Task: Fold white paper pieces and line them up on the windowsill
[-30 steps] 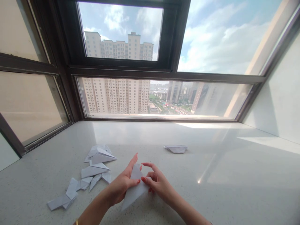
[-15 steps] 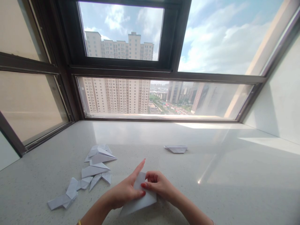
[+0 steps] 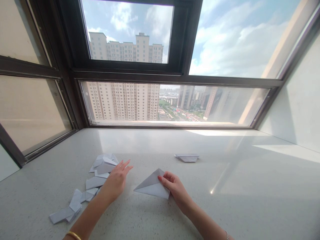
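A folded sheet of white paper [image 3: 151, 186], kite-shaped with a point toward the left, is pinched at its right edge by my right hand [image 3: 172, 186]. The thumb lies on top of the paper and the other fingers are behind it. My left hand [image 3: 117, 178] is off the paper, fingers stretched forward and apart, with nothing seen in it. It hovers beside a group of folded paper pieces [image 3: 96, 182], partly covering some of them.
Further left on the pale speckled sill [image 3: 215, 216] lie more folded paper strips [image 3: 61, 215]. A small boat-like folded paper [image 3: 187, 158] rests beyond my right hand. Dark-framed windows [image 3: 135, 79] close off the back and left, and a white wall [image 3: 300, 110] stands at right.
My left hand has let go of the paper and moved left toward the folded pieces. My right hand has lifted the paper forward and turned it, so its folded face shows.
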The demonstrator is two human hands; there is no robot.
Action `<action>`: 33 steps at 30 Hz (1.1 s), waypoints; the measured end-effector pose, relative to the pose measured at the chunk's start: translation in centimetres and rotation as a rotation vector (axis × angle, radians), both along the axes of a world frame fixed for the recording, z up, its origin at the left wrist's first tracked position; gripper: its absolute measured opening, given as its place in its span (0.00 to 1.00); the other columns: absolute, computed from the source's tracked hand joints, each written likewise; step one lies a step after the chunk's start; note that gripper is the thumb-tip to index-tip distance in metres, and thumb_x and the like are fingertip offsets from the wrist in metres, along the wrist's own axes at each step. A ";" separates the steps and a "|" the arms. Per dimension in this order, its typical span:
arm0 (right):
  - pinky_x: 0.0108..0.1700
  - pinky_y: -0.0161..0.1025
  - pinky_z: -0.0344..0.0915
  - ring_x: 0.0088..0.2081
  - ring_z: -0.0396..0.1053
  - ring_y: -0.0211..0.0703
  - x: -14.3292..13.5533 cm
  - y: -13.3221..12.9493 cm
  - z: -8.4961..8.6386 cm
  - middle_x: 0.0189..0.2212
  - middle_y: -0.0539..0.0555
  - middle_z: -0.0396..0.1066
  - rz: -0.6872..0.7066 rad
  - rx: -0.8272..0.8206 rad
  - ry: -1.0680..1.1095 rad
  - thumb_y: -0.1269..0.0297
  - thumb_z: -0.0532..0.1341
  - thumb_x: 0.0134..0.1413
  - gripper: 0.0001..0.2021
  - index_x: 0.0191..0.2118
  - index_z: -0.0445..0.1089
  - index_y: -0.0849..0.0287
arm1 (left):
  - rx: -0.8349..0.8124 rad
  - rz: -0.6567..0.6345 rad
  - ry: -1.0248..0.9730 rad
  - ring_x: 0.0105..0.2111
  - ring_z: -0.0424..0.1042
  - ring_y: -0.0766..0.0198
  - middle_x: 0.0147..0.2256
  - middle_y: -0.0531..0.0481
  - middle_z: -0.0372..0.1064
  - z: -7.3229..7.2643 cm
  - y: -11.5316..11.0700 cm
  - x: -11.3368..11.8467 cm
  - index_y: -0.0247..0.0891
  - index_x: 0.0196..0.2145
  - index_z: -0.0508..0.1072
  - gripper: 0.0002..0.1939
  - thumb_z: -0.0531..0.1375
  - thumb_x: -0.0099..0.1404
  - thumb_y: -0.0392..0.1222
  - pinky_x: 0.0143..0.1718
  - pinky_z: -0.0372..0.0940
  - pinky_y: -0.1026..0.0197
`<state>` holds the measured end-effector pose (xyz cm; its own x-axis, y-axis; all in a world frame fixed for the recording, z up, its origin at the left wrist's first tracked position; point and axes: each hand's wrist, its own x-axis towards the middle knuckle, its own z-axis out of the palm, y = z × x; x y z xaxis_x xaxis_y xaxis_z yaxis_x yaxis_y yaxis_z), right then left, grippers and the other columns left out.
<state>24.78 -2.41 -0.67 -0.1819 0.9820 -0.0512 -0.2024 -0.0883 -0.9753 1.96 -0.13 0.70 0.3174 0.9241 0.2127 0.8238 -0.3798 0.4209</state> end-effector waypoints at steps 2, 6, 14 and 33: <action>0.19 0.30 0.43 0.16 0.52 0.29 0.1 -0.1 0.1 0.15 0.44 0.60 -0.001 -0.005 0.004 0.48 0.64 0.31 0.20 0.22 0.59 0.59 | -0.013 0.088 0.224 0.57 0.45 0.52 0.57 0.46 0.51 0.0 0.4 -1.3 0.38 0.51 0.62 0.33 0.47 0.46 0.22 0.55 0.45 0.48; 0.20 0.30 0.45 0.17 0.52 0.30 0.0 -0.2 0.3 0.15 0.44 0.59 0.001 -0.006 0.008 0.48 0.64 0.30 0.20 0.21 0.59 0.59 | 0.000 0.248 0.447 0.56 0.46 0.48 0.57 0.48 0.51 0.2 0.4 -2.4 0.40 0.53 0.59 0.35 0.46 0.46 0.23 0.52 0.47 0.44; 0.20 0.30 0.45 0.18 0.52 0.30 -0.1 0.0 -0.2 0.15 0.44 0.59 -0.007 0.014 -0.022 0.47 0.64 0.31 0.20 0.21 0.59 0.59 | 0.207 0.278 0.397 0.53 0.55 0.54 0.51 0.48 0.61 -1.6 1.0 -3.5 0.43 0.48 0.65 0.26 0.43 0.55 0.26 0.53 0.37 0.41; 0.15 0.28 0.43 0.13 0.50 0.28 -0.2 -0.1 0.1 0.12 0.41 0.58 0.031 0.071 -0.096 0.46 0.62 0.34 0.21 0.25 0.58 0.58 | 0.254 0.327 -0.603 0.34 0.69 0.60 0.38 0.45 0.68 2.4 -0.3 -0.9 0.40 0.53 0.56 0.24 0.50 0.59 0.45 0.34 0.63 0.60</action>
